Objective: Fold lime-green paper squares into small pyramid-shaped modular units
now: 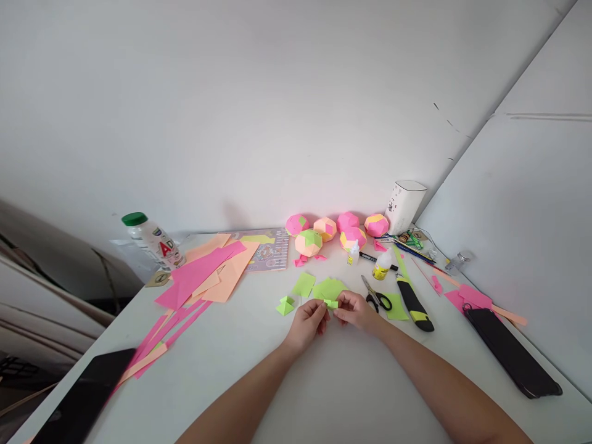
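Note:
Between my left hand [309, 320] and my right hand [354, 310] is a small folded piece of green paper [331, 304], pinched by the fingers of both. Just behind the hands lie a flat green sheet [329, 287] and a green paper square [304, 284]. To the left of my left hand sits a folded green paper shape [285, 305] with a raised point. Scissors [377, 296] with black handles lie open right of my right hand, partly over another green square [396, 307]. Some fingertips are hidden behind the folded paper.
Several faceted paper balls [325, 229] line the wall. Glue bottles [382, 265], a marker [370, 258] and a utility knife [414, 305] stand or lie at right, near a dark phone [512, 351]. Pink and orange sheets [198, 274], a white bottle [155, 242] and a black tablet [87, 394] occupy the left.

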`<action>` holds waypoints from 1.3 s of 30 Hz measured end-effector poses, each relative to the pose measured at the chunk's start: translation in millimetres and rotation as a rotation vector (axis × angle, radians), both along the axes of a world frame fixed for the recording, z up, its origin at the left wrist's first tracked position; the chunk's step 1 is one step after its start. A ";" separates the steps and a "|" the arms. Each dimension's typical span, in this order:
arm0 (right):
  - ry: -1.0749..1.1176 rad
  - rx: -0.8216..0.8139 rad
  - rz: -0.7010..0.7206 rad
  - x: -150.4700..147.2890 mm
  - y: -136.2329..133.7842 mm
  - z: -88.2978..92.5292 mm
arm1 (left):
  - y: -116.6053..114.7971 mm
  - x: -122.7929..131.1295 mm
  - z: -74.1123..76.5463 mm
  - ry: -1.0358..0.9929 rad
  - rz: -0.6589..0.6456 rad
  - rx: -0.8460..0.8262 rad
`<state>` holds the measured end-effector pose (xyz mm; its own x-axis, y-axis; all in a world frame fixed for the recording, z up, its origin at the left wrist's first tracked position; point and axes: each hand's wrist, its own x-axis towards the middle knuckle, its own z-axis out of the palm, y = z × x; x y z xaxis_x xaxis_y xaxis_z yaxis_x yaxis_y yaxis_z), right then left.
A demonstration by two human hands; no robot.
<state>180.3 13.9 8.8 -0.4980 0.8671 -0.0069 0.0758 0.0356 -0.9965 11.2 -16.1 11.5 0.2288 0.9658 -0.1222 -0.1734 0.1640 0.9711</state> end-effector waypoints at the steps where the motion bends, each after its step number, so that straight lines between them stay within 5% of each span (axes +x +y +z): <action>1: -0.004 0.002 0.001 0.3 0.1 -0.4 | 0.0 0.0 -0.1 -0.001 0.001 0.001; 39: 0.066 -0.072 0.017 0.5 0.3 -2.9 | -0.7 0.1 0.4 -0.005 0.006 -0.011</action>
<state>180.8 14.2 5.9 -0.5139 0.8571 -0.0362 0.0104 -0.0360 -0.9993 11.4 -16.8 12.0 0.2241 0.9657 -0.1313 -0.1796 0.1733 0.9684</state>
